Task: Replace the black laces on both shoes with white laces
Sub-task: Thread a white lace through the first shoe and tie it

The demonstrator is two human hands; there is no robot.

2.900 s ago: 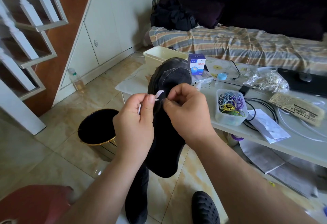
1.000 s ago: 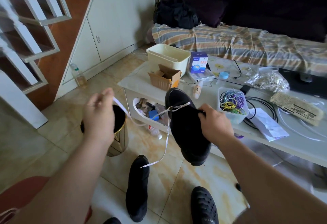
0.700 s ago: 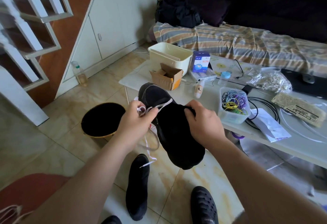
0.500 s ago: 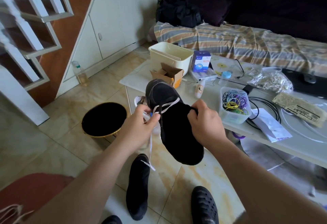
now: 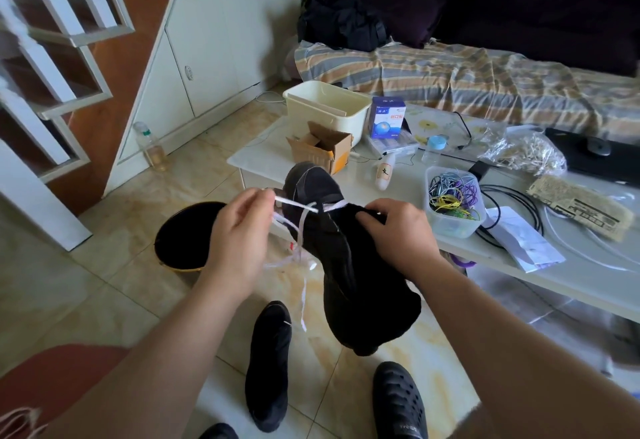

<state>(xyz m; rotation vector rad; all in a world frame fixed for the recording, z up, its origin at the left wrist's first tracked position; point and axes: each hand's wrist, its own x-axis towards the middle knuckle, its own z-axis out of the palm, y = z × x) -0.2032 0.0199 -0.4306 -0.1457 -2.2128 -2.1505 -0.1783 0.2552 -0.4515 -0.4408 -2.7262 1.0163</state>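
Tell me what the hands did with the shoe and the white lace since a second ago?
The left hand came back in from far out on the left and now pinches the white lace right beside the shoe. The shoe tipped a little. The right hand kept gripping the shoe throughout, and the other shoe stayed on the floor.

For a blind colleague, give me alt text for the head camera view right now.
A person's left hand pinches a white lace threaded across a black shoe that the right hand holds up above a tiled floor; a second black shoe lies below.
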